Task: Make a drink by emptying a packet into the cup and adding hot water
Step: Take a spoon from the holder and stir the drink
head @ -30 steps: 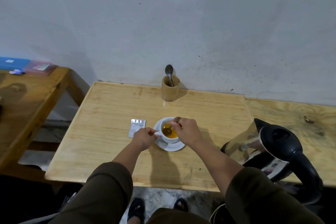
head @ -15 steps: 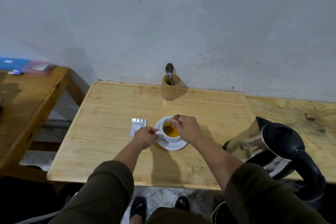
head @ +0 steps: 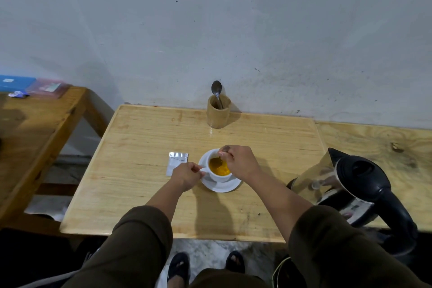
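A white cup [head: 218, 176] full of orange-yellow drink stands on a white saucer [head: 221, 186] in the middle of the light wooden table [head: 140, 171]. My left hand [head: 187, 175] pinches the cup's handle from the left. My right hand [head: 240, 162] hovers over the cup's right rim, fingers closed on a spoon [head: 219, 159] whose bowl dips into the liquid. A silver packet [head: 177, 163] lies flat on the table just left of the cup. The steel kettle with a black lid and handle [head: 350, 185] stands at the right, spout toward the cup.
A bamboo holder [head: 218, 113] with another spoon [head: 216, 90] stands at the table's back edge against the grey wall. A second wooden table [head: 35, 129] at the left carries blue and pink boxes [head: 46, 88]. My feet show below the near table edge.
The spoon has shifted inside the cup as my right hand stirs. My left hand stays on the handle. The view has moved slightly.
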A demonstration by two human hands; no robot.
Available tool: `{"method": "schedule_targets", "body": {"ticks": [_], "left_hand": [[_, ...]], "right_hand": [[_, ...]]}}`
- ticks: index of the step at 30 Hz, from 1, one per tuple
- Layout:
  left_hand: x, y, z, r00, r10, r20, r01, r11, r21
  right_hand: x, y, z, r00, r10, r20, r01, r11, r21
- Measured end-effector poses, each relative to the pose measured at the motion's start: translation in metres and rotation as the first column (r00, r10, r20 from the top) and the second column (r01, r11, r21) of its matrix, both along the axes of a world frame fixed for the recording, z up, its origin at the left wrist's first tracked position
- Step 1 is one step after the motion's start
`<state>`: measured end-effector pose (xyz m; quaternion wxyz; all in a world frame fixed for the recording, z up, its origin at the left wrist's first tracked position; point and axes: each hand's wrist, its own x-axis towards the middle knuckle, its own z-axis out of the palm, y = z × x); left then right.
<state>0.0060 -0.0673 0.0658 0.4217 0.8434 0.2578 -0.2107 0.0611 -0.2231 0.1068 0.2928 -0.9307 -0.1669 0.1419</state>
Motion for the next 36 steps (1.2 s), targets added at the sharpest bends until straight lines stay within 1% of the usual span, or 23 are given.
{"method": "schedule_targets", "body": {"ticks": [4,10,13,15,20,26,29,33,36], "left_hand": [[-0.0002,-0.0005,0.0001,1.0,-0.002,0.002,0.002,1.0,0.01],[-0.0005,-0.0015,0.0006,1.0,-0.013,0.001,0.013,1.0,0.019],[-0.0003,-0.002,0.0014,1.0,-0.02,0.001,0.02,0.999,0.03],[-0.0001,-0.0019,0.0017,1.0,-0.017,0.0,0.017,0.999,0.027],[-0.0004,-0.0017,0.0013,1.0,-0.001,-0.001,0.001,1.0,0.014],[-0.0021,-0.0028,0.0013,1.0,-0.011,0.01,0.01,0.999,0.034],[-0.0023,-0.003,0.0011,1.0,-0.014,0.012,0.013,0.999,0.036],[-0.0028,-0.003,0.0012,1.0,-0.002,0.007,0.002,1.0,0.024],[-0.0025,-0.0027,0.0013,1.0,0.005,0.006,-0.005,1.0,0.018]], "right_hand": [[-0.0004,-0.0004,0.001,0.999,0.01,-0.046,-0.01,1.0,0.002],[0.0033,-0.0021,0.0035,1.0,-0.017,0.019,0.019,0.996,-0.085],[0.0035,-0.0021,0.0019,0.999,0.014,0.033,-0.012,0.998,-0.058],[0.0021,-0.0014,0.0025,1.0,0.025,0.014,-0.025,0.999,-0.023],[0.0002,-0.001,0.0019,0.998,0.061,-0.024,-0.062,0.997,-0.043],[0.0028,-0.0013,0.0024,0.997,0.054,0.06,-0.047,0.991,-0.124],[0.0033,-0.0023,0.0006,0.997,0.053,0.058,-0.048,0.995,-0.089],[0.0012,-0.0017,0.0017,0.997,0.072,-0.016,-0.072,0.997,-0.009],[0.0022,-0.0021,-0.0001,0.996,0.047,-0.069,-0.047,0.999,0.006]]}}
